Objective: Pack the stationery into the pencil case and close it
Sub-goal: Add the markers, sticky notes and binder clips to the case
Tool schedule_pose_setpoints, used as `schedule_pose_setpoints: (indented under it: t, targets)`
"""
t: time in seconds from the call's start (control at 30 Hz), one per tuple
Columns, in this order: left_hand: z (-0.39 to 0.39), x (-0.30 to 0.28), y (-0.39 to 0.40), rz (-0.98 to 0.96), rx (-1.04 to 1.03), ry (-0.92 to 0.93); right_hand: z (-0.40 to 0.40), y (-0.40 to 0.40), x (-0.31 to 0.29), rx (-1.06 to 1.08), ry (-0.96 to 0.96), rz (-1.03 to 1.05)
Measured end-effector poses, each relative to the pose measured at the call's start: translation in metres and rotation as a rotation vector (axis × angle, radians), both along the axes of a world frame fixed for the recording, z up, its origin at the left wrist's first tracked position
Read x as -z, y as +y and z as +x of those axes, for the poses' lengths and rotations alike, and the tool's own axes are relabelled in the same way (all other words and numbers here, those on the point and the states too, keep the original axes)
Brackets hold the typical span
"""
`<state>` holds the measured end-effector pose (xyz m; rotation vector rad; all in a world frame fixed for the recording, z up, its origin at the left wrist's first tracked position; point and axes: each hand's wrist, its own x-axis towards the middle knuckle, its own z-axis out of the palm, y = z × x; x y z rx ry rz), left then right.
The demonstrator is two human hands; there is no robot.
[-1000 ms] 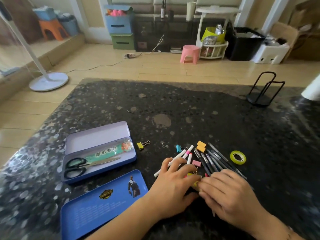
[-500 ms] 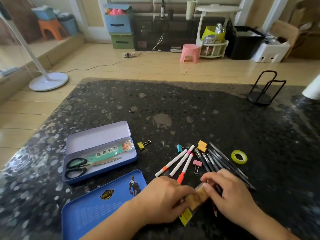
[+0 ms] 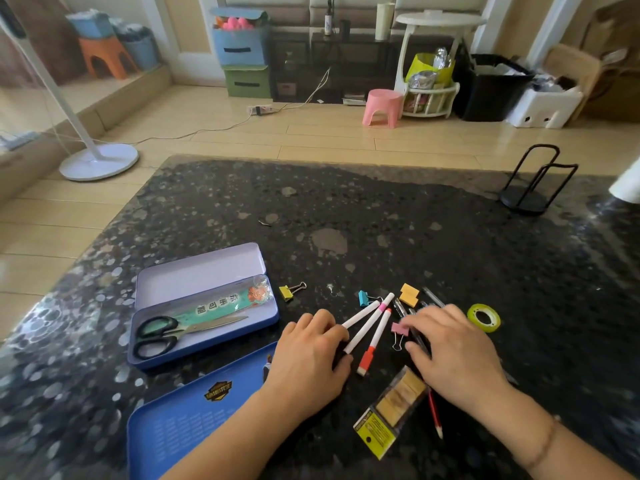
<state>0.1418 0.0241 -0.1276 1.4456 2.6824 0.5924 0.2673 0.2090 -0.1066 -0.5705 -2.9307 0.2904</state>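
From the head camera we see the open pencil case (image 3: 204, 306) on the dark table (image 3: 381, 220), scissors (image 3: 173, 332) inside. Our left hand (image 3: 308, 358) curls its fingers onto the white markers (image 3: 367, 323). Our right hand (image 3: 453, 351) lies spread, fingers relaxed, over the dark pens (image 3: 420, 306), tape roll (image 3: 483, 317) just beside.

Bare table (image 3: 398, 216) beyond; binder clips (image 3: 292, 292) flank pens (image 3: 372, 327).
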Motion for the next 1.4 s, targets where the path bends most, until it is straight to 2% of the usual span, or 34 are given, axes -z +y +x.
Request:
schedule_pose_setpoints:
  t: [0.2,0.37,0.47,0.6,0.67,0.77,0.9,1.0,1.17,1.4]
  targets:
    - [-0.001,-0.001,0.004,0.022,-0.059,0.041,-0.041,-0.006,-0.007,-0.244,-0.06,0.09]
    - [-0.007,-0.01,-0.008,0.263,-0.1,0.01,-0.053,-0.011,0.0,-0.3,0.037,0.097]
    - [-0.021,-0.016,-0.03,0.391,-0.181,0.011,-0.065,-0.017,0.002,-0.348,0.148,0.003]
    - [-0.06,-0.025,-0.071,0.474,-0.337,0.051,-0.092,-0.043,-0.002,-0.32,0.278,-0.27]
    - [-0.084,-0.025,-0.094,0.466,-0.41,0.036,-0.11,-0.066,-0.006,-0.322,0.342,-0.327]
    - [-0.11,-0.015,-0.131,0.336,-0.556,0.025,-0.147,-0.099,-0.006,-0.342,0.354,-0.179]
    - [-0.125,-0.004,-0.168,0.248,-0.742,-0.077,-0.19,-0.125,0.007,-0.311,0.231,-0.045]
    - [-0.129,-0.003,-0.177,0.23,-0.724,-0.134,-0.204,-0.138,0.013,-0.285,0.129,-0.015]
    - [-0.132,-0.002,-0.176,0.233,-0.658,-0.123,-0.214,-0.149,0.013,-0.21,0.111,0.059]
    - [-0.131,-0.005,-0.172,0.154,-0.675,-0.122,-0.237,-0.165,0.005,-0.174,0.016,0.104]
